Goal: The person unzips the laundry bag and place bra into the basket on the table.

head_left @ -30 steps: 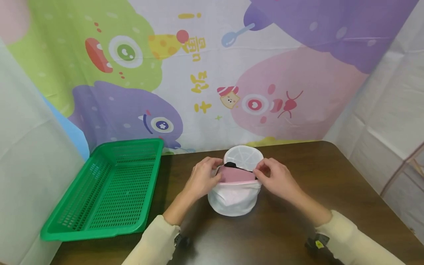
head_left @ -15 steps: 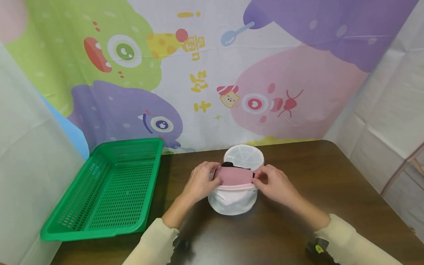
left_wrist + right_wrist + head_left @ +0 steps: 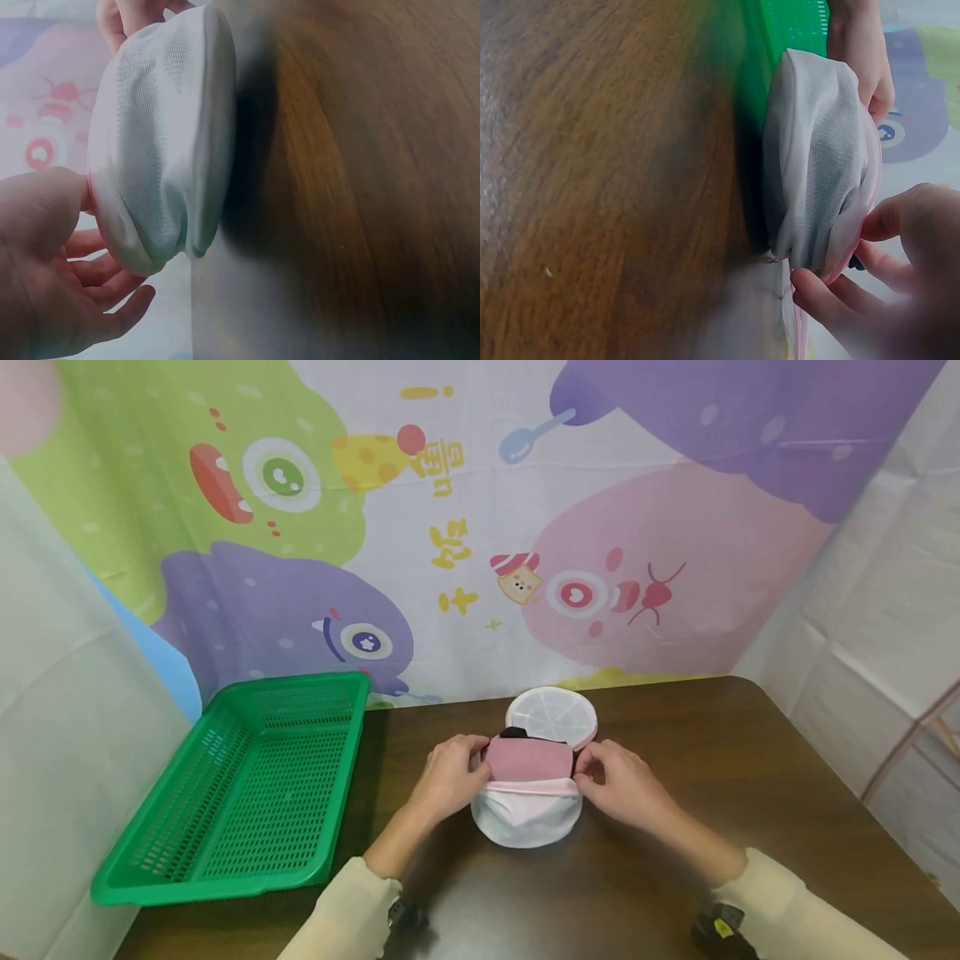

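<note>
A round white mesh laundry bag (image 3: pixel 525 820) with pink trim stands on the table, its round mesh lid (image 3: pixel 552 715) folded back behind the opening. Inside it is a pink item (image 3: pixel 529 760) with black edging; its lower part is hidden by the bag. My left hand (image 3: pixel 450 777) pinches the left side of the rim, thumb on the pink edge in the left wrist view and the other fingers behind. On the opposite side, my right hand (image 3: pixel 621 781) pinches the rim between thumb and fingers, clearer in the right wrist view, where the mesh wall (image 3: pixel 821 157) sags in folds.
To the left stands a green plastic basket (image 3: pixel 337 827) with slotted walls. The brown wooden table (image 3: pixel 675 727) extends right and toward me. A cartoon-printed cloth (image 3: pixel 465 660) hangs behind, with pale sheets at both sides.
Both hands have lowered slightly along the bag's sides. The front rim has come down toward me, so more of the pink item shows. The lid has stayed nearly in place.
</note>
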Demonstrator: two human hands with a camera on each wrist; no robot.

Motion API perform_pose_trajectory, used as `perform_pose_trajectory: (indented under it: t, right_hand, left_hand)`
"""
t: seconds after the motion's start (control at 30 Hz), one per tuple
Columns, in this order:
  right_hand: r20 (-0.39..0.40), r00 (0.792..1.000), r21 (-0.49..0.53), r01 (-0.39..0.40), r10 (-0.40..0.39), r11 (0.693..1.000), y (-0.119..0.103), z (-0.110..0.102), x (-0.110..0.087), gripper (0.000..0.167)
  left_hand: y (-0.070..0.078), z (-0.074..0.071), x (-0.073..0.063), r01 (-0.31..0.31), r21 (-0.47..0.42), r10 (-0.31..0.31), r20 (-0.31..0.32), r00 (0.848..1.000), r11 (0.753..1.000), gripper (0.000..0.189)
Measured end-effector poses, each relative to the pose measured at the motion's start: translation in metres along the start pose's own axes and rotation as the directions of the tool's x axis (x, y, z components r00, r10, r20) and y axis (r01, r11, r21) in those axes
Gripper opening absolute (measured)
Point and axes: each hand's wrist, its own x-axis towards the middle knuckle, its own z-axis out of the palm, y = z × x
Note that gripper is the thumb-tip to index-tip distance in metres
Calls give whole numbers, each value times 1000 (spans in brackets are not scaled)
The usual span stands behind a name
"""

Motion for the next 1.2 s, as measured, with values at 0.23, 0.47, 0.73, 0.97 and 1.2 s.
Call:
perform_pose_trajectory:
  t: [0.23, 0.47, 0.73, 0.97, 1.2]
  right_hand:
    - [47, 998, 13, -38, 37, 999, 2, 4, 0, 9]
    - [72, 996, -11, -43, 43, 999, 1, 8, 1, 14]
    - [82, 996, -36, -34, 37, 999, -2, 11, -1, 17]
    - [36, 999, -5, 4, -4, 1000, 7, 18, 1, 21]
    - [-105, 989, 7, 109, -108, 994, 67, 58, 18, 29]
  left_hand:
    - [-40, 26, 16, -40, -14, 40, 10, 999, 999, 48]
    - [-93, 70, 41, -60, 66, 60, -2, 998, 996, 51]
    - [-82, 64, 37, -102, 103, 106, -35, 994, 989, 45]
    - [-77, 61, 40, -65, 52, 63, 37, 997, 997, 20]
    - [-49, 42, 21, -115, 44, 114, 28, 993, 992, 21]
